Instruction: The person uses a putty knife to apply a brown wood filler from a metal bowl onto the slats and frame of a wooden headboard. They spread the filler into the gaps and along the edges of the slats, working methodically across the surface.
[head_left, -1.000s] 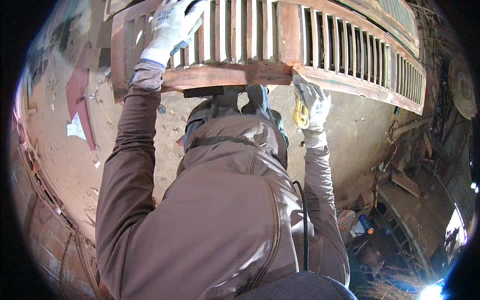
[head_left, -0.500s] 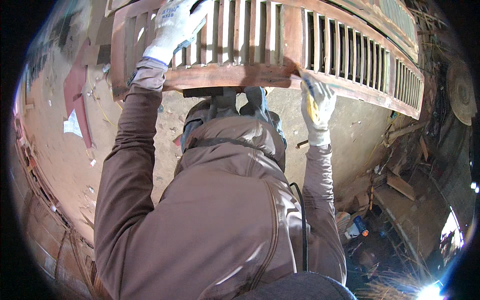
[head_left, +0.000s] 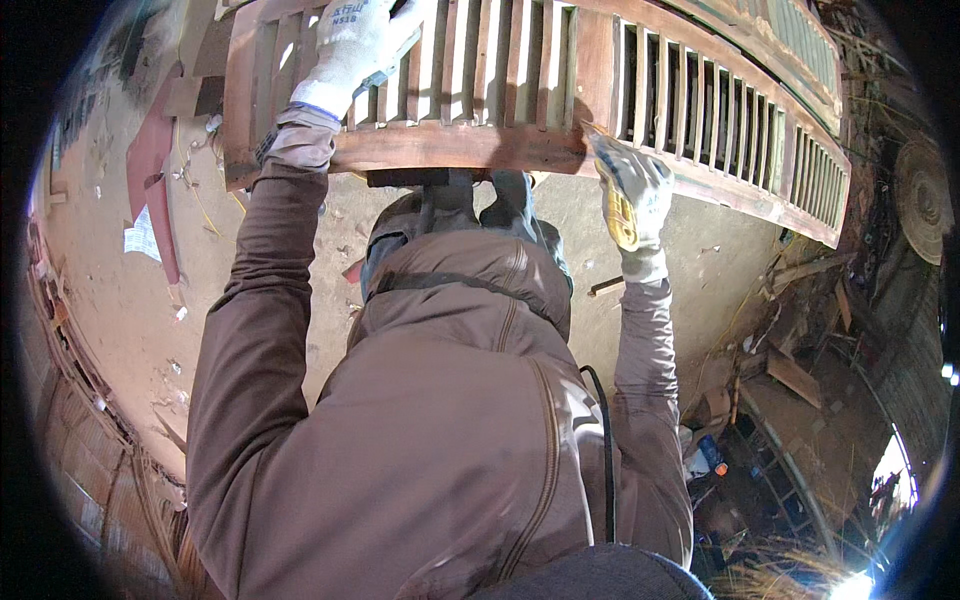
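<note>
A reddish-brown wooden frame with rows of upright slats (head_left: 545, 150) lies across the top of the view. My left hand (head_left: 350, 60), in a white and grey work glove, rests on its left slats with the thumb side held out; the fingertips are partly cut off by the upper edge. My right hand (head_left: 648, 190), gloved alike, is closed around a yellow-handled tool (head_left: 621, 222). This tool's narrow brownish tip points up and left to the frame's near rail, close to where two slatted sections meet. What kind of tool it is does not show clearly.
Another slatted panel (head_left: 790, 40) lies behind, at the upper right. Maroon cloth or sheet (head_left: 152, 185) and thin yellow cord are on the floor at left. Wood scraps (head_left: 795, 378) and a blue bottle-like item (head_left: 708, 450) clutter the right. A round woven disc (head_left: 922, 200) stands far right.
My right hand has tilted and shifted slightly down, with the tool's tip a little further left along the rail. My left hand has stayed nearly in place on the slats.
</note>
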